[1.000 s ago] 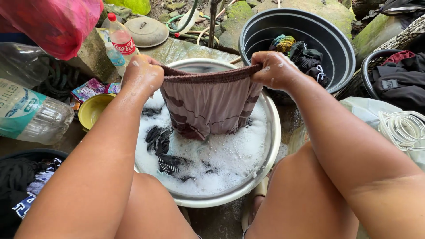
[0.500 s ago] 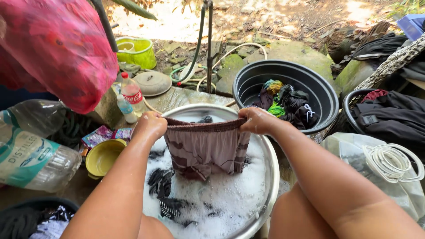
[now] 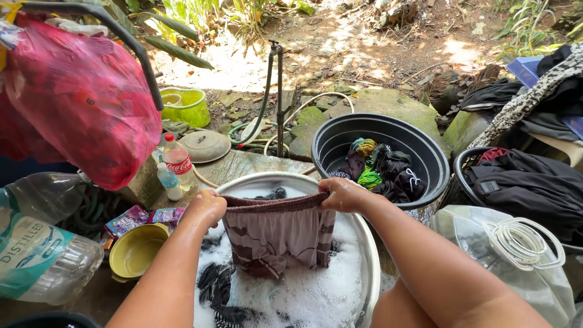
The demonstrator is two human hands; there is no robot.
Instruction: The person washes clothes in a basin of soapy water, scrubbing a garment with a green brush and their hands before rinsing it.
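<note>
Head view: my left hand (image 3: pixel 208 205) and right hand (image 3: pixel 341 193), both clenched on the shorts (image 3: pixel 276 234) waistband, hold them stretched above the sudsy basin (image 3: pixel 369 255). Wet soapy grip could slip; shorts would drop, splashing foam toward the yellow bowl (image 3: pixel 136 251).

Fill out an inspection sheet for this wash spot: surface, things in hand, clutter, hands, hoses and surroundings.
Surface: wet concrete slab under the metal basin.
Things in hand: striped shorts stretched by the waistband above suds; dark clothes lie in the foam.
Clutter: soda bottle, yellow bowl, sachets, big water jugs, red bag.
Hands: left hand and right hand each grip the waistband.
Hoses: hose on the standpipe.
Surroundings: black tub of clothes, mossy stones, plants.
</note>
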